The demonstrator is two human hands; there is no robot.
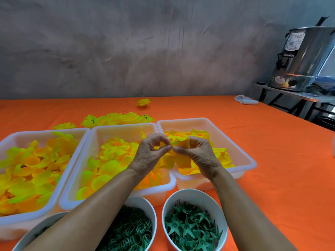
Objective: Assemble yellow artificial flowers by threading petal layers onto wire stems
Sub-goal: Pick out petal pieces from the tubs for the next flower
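My left hand [150, 153] and my right hand [196, 153] meet above the gap between the middle tray [116, 129] and the right tray [241, 153]. Both pinch a yellow petal layer [181, 143] between thumb and fingertips; more yellow petal fabric [183, 161] hangs below the hands. No wire stem shows. Loose yellow petals fill all three white trays, including the left tray [36, 134]. Several finished yellow flowers [117, 119] lie behind the trays, and one more flower [143, 102] lies farther back.
Near me stand a white bowl of green rings [150, 207], a bowl of green star-shaped calyxes [192, 194] and part of a third bowl [41, 225]. An orange cloth [281, 160] covers the table. A steel urn [304, 57] stands on a side table at right; a white rag [245, 100] lies at the far edge.
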